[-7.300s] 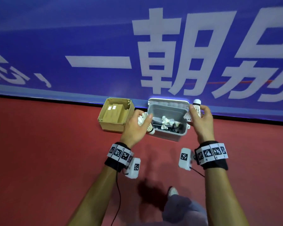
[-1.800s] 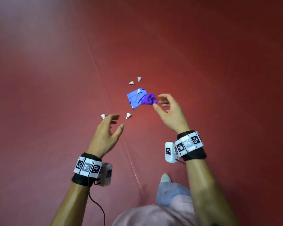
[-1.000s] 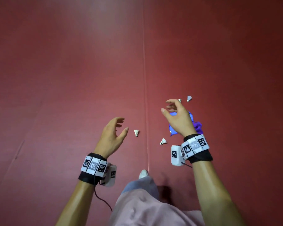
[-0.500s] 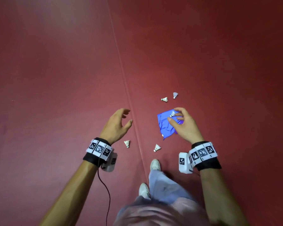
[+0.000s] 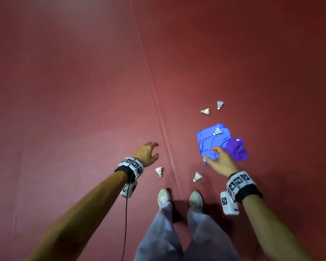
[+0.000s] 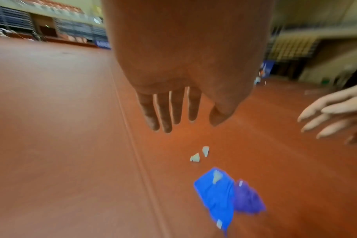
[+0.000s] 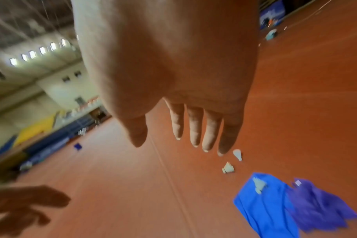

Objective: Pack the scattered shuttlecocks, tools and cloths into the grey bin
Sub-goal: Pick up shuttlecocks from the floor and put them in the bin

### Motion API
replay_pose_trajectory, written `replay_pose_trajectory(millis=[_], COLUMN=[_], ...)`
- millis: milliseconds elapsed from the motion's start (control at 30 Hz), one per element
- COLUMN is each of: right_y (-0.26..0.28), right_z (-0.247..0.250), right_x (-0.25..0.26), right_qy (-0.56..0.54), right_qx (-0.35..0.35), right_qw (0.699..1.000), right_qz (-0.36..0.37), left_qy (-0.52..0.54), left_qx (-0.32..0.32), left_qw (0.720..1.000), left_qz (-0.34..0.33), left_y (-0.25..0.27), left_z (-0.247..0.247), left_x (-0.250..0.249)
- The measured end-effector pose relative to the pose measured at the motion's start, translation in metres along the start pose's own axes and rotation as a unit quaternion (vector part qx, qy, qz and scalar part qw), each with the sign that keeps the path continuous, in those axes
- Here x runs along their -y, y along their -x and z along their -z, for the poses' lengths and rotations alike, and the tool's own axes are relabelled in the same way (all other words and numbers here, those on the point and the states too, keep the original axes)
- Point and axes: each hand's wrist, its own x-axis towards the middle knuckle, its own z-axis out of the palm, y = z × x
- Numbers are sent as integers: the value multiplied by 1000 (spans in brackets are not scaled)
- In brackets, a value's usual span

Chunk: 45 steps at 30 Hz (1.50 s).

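Note:
A blue cloth (image 5: 212, 141) lies on the red floor with a crumpled purple cloth (image 5: 237, 150) against its right side. One white shuttlecock (image 5: 217, 131) rests on the blue cloth. Two more shuttlecocks (image 5: 205, 111) (image 5: 219, 104) lie beyond it, and two (image 5: 159, 171) (image 5: 197, 177) lie just ahead of my shoes. My right hand (image 5: 219, 161) hovers open above the near edge of the blue cloth, holding nothing. My left hand (image 5: 147, 153) hangs open over bare floor, left of the seam. The wrist views show straight fingers (image 6: 165, 111) (image 7: 196, 127) well above the floor. The grey bin is out of view.
A floor seam (image 5: 158, 108) runs from the top centre down to my feet. My white shoes (image 5: 163, 197) stand just behind the nearest shuttlecocks. In the wrist views, sports-hall walls, blue boards and small objects far off show blurred.
I have stepped closer and stopped with both feet together. My right hand has drawn back from the shuttlecock on the blue cloth toward the cloth's near edge. The purple cloth is uncovered again.

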Motion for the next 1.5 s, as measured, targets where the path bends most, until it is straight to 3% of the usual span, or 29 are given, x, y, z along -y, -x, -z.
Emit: replay_pose_trajectory(millis=[200,333,667,867,933,1000,1100,1233,1500], right_y=[-43,-76,-223,-294,-321,-344,-358,-357,-315], right_z=[-97,-148,-300,-362,-388,-419,-430,-423,-378], right_x=[-119,-194,-344,-418,-455,-502,-498,-469,-449], right_qy=[191,217,160,161,165,191,184,176,187], right_qx=[152,202,143,146,132,162,145,179,109], right_qw=[967,944,961,965,969,962,969,962,970], right_qz=[-71,-142,-174,-144,-128,-104,-79,-106,-107], left_qy=[-123,-144,-133,-111,-90,-68,-51,-41,-85], left_qx=[163,222,249,227,219,223,234,222,161], left_qw=[976,962,957,965,968,969,968,970,980], left_qz=[74,69,65,72,82,83,71,94,85], left_y=[-70,-112,-216,-280,-296,-307,-316,-320,-289], left_z=[-136,-236,-427,-502,-520,-536,-552,-559,-533], left_x=[90,139,233,274,283,289,293,288,247])
